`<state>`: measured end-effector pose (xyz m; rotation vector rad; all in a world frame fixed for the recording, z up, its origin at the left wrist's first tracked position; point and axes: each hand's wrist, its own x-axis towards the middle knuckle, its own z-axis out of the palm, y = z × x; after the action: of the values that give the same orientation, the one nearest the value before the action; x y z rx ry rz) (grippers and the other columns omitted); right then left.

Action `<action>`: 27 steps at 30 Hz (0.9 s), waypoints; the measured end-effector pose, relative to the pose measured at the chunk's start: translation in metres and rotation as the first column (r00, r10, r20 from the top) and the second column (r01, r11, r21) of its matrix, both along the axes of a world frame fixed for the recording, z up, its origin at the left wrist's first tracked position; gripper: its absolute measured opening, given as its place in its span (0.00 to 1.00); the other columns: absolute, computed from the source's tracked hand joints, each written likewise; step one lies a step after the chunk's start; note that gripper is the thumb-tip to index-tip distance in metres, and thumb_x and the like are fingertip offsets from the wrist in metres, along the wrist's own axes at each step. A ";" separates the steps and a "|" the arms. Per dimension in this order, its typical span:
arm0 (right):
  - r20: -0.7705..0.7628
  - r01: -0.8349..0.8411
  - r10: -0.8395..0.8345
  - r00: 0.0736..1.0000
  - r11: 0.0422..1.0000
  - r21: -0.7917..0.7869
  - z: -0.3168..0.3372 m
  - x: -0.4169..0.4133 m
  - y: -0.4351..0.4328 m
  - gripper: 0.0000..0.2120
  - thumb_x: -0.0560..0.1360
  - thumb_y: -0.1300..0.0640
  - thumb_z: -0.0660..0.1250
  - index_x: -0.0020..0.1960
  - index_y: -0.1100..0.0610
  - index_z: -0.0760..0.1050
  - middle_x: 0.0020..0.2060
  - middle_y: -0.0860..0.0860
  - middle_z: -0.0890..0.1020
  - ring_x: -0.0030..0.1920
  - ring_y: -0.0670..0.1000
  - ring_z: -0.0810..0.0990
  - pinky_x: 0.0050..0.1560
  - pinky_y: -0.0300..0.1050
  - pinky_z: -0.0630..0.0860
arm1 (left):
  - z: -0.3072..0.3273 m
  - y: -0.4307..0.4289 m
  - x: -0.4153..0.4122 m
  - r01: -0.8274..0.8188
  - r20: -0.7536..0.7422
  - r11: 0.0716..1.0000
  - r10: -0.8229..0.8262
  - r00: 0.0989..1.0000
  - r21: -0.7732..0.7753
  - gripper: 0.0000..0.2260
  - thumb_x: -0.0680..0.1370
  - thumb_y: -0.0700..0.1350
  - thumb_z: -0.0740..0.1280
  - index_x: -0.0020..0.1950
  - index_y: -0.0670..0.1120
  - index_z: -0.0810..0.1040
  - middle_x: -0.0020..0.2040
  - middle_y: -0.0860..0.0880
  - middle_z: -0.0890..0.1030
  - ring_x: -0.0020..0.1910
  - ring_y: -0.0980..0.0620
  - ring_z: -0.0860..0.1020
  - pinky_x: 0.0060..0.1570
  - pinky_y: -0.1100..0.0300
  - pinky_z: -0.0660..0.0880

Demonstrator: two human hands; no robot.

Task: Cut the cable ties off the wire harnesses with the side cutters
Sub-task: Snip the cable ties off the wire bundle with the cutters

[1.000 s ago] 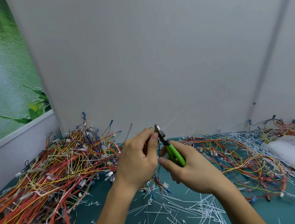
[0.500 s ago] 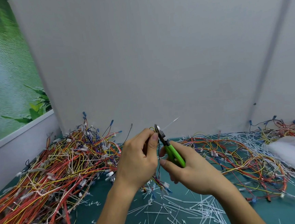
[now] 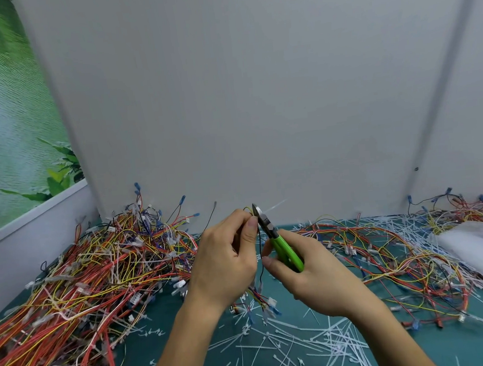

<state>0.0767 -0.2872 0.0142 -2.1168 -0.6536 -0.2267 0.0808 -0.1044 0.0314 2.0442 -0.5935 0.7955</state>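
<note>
Little has moved since the earlier frames: both hands sit where they were, and only the white tail of the cable tie lies a touch lower beside the cutter tip. That tie is held up above the worktop, between the two hands, at the top of the wire harness we are working on, whose thin wires hang down between the palms to small connectors. We judge the harness light and limp, so it wants a pinch close under the tie to stop it swinging, while the tie itself looks like stiff, springy plastic that may fly off when it parts. The left hand gives that pinch, its grip closed on the wires just beside the blades. The side cutters sit in the right hand, whose grip is wrapped round the green handles; the blades look nearly together at the tie, though we cannot tell whether it is cut through. We should bite the tie alone, since thin insulation nicks easily. Cut ties litter the worktop below, a heap of harnesses lies to the left and a looser tangle to the right
</note>
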 end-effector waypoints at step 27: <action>0.000 -0.016 0.016 1.000 1.000 -0.006 0.002 -0.001 -0.003 0.04 0.81 0.48 0.68 0.49 0.45 0.74 0.34 0.50 0.78 0.34 0.54 0.77 0.38 0.54 0.78 | 0.004 -0.004 -0.005 -0.019 0.012 0.999 0.019 1.000 -0.044 0.11 0.85 0.49 0.61 0.44 0.49 0.76 0.33 0.54 0.73 0.29 0.53 0.71 0.27 0.65 0.62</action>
<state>0.0757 -0.2898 0.0166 -2.1169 -0.6721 -0.2162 0.0756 -0.1084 0.0352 2.0089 -0.5598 0.8262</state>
